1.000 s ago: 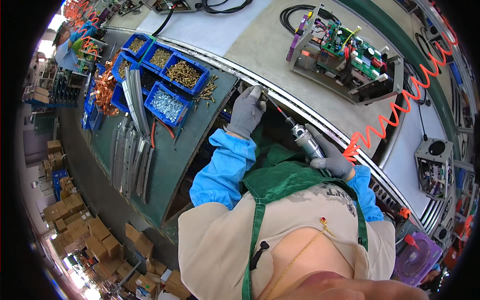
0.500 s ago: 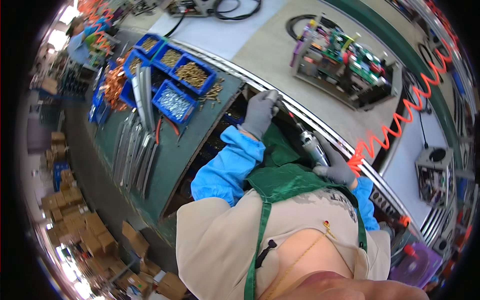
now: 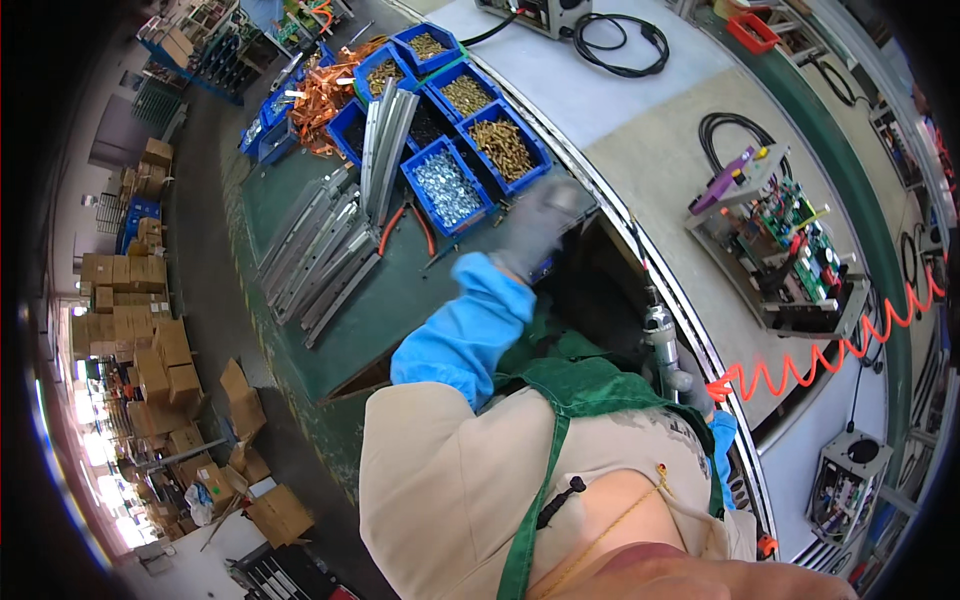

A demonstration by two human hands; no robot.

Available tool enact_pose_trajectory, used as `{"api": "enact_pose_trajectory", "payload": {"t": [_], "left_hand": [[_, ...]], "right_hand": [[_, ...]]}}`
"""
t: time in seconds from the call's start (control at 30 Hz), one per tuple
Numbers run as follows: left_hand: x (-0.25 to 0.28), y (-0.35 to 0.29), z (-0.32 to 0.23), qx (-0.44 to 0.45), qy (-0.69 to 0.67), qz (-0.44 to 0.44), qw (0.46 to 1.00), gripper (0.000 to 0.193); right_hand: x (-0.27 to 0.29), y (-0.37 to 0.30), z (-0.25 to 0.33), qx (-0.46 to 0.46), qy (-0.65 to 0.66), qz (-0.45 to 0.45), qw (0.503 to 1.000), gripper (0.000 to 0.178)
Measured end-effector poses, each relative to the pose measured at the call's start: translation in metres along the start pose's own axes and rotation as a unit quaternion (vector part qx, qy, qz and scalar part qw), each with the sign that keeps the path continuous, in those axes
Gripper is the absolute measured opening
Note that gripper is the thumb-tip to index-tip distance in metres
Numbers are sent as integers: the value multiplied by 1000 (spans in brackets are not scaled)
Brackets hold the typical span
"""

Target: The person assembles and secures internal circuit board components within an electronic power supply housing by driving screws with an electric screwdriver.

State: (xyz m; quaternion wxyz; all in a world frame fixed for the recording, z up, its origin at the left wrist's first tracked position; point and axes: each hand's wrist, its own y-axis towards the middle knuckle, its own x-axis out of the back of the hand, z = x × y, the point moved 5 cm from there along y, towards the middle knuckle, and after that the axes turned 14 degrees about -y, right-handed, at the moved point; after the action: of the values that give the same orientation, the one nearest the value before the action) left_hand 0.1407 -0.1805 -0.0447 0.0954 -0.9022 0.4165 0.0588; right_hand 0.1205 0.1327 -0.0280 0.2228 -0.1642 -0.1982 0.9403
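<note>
My left hand (image 3: 543,228), in a grey glove, is over the bench edge beside the blue bin of brass-coloured screws (image 3: 500,150). It is smeared by motion, so its fingers and anything in them cannot be made out. Close by is a blue bin of silvery small parts (image 3: 447,190). My right hand (image 3: 692,388), also gloved, is closed around a silver air screwdriver (image 3: 661,338) near the metal rail. The tool's long bit points away from me. An orange coiled hose (image 3: 800,368) runs off to the right from near this hand.
Grey metal strips (image 3: 325,255) and orange-handled pliers (image 3: 405,232) lie on the green bench (image 3: 265,195). Copper pieces (image 3: 325,105) are heaped beyond. Across the rail (image 3: 590,190) stands an opened machine with circuit boards (image 3: 785,245). Cardboard boxes (image 3: 145,320) fill the far left.
My view has swung, shifting the bench and bins to the right. My left hand has moved from the rail to beside the screw bin. The right hand still holds the screwdriver, now more upright.
</note>
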Motion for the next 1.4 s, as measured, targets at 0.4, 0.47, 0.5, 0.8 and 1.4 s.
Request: {"api": "enact_pose_trajectory", "payload": {"t": [0.4,0.47,0.5,0.8,1.4], "left_hand": [[268,78,-53,3,693,-202,692,43],[278,78,-58,79,668,-199,713,41],[283,78,-65,59,626,-183,756,41],[291,94,-119,-132,306,-143,932,30],[-48,82,-104,-78,28,222,972,48]], "right_hand": [[-52,44,23,12,107,-75,991,92],[-59,47,24,14,107,-75,991,92],[-62,49,26,18,104,-77,991,91],[-66,56,35,34,77,-103,991,88],[-6,-106,11,59,149,-311,937,87]]}}
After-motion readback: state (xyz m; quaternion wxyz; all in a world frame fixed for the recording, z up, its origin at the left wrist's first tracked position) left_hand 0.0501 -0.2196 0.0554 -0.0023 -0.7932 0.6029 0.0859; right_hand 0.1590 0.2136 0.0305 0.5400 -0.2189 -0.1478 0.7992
